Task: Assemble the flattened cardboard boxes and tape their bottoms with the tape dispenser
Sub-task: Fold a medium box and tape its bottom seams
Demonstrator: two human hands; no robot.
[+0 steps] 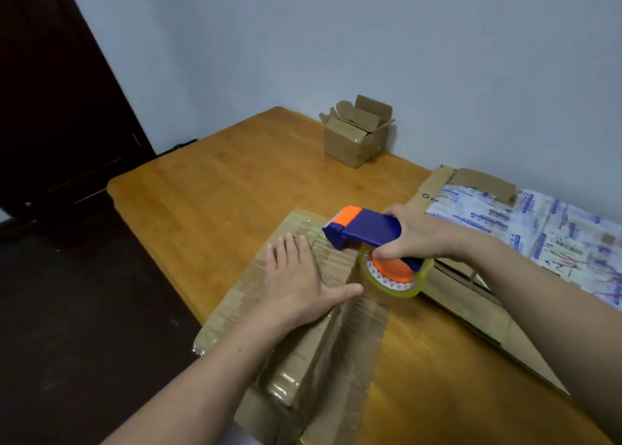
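Observation:
A cardboard box (pixel 296 353) stands upside down at the table's near edge, its bottom flaps covered with old clear tape. My left hand (pixel 299 283) lies flat on those flaps, fingers straight and thumb spread to the right. My right hand (pixel 417 232) grips the handle of a blue and orange tape dispenser (pixel 365 230). Its clear tape roll (pixel 393 274) hangs beside the box, and its front end rests on the far part of the box bottom.
A small assembled box (pixel 356 134) with open flaps stands at the table's far edge by the wall. Flattened cardboard (pixel 471 296) with printed tape lies at the right. The wooden table (pixel 235 175) ends at the left over a dark floor.

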